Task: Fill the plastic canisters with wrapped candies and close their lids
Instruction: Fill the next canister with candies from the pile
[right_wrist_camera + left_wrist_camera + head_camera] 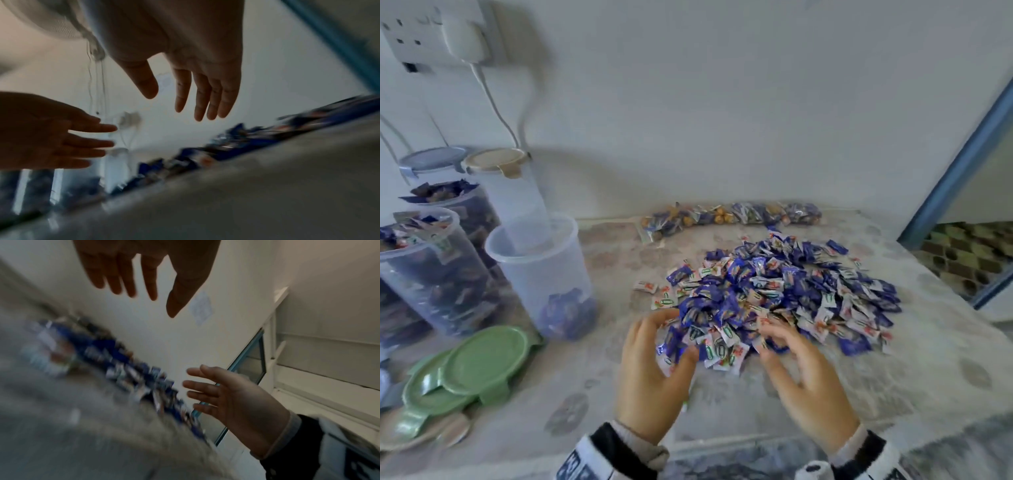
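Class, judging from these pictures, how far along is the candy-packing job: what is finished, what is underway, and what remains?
Done: two canisters at the left look filled to the brim, though still lidless.
In hand: the left hand and right hand are gathering candies at the near edge of the pile.
Left: the nearest canister holds only a shallow layer; much of the pile remains; green lids lie loose on the table.

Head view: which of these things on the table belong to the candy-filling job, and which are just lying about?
Belongs to the job:
- candy pile
- nearly empty open canister
- heaped canisters without lids
- green lids
- left hand and right hand, at the pile's near edge

Lying about:
- bagged sweets by the wall
- charger and its cable
- two lidded canisters at the back
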The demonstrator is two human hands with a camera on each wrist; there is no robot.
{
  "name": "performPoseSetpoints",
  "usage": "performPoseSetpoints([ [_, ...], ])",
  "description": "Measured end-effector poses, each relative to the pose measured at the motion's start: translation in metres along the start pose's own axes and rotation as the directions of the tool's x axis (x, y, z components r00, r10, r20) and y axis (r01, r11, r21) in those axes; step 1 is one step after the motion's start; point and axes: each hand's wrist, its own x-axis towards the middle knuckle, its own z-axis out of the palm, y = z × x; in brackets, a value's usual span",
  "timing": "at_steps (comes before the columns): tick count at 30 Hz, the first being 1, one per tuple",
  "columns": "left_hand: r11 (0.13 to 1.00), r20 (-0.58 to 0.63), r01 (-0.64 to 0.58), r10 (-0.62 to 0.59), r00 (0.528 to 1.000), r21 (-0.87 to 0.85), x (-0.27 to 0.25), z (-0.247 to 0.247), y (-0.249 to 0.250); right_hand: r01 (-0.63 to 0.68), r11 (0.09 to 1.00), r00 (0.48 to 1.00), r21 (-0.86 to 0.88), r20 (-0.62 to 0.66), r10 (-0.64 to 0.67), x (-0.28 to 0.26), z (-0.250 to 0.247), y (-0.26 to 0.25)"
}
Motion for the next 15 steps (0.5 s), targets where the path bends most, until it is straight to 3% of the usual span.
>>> performPoseSetpoints([
  [2,0.978,0.055,0.190,-0.194,0.979,0.084,-0.021,0.026,-0.012,0.014,0.983,0.995,-0.182,-0.096,-0.032,-0.019,-0.013,0.037],
  [5,0.878,0.103,0.444,-0.466,0.879,0.180,-0.034,0.048,-0.012,-0.108,0.950,0.982,-0.294,-0.181,0.055,-0.033,-0.032,0.083],
  [7,0.843,0.103,0.464,-0.505,0.857,0.274,-0.036,0.058,-0.009,-0.220,0.913,0.964,-0.343,-0.220,0.149,-0.030,-0.045,0.103],
  [10,0.754,0.068,0.439,-0.534,0.843,0.489,-0.035,0.076,-0.004,-0.255,0.897,0.954,-0.361,-0.246,0.172,-0.015,-0.062,0.117],
  [15,0.739,0.047,0.388,-0.492,0.869,0.551,-0.027,0.103,0.000,-0.371,0.889,0.916,-0.268,-0.264,0.302,0.014,-0.075,0.117],
])
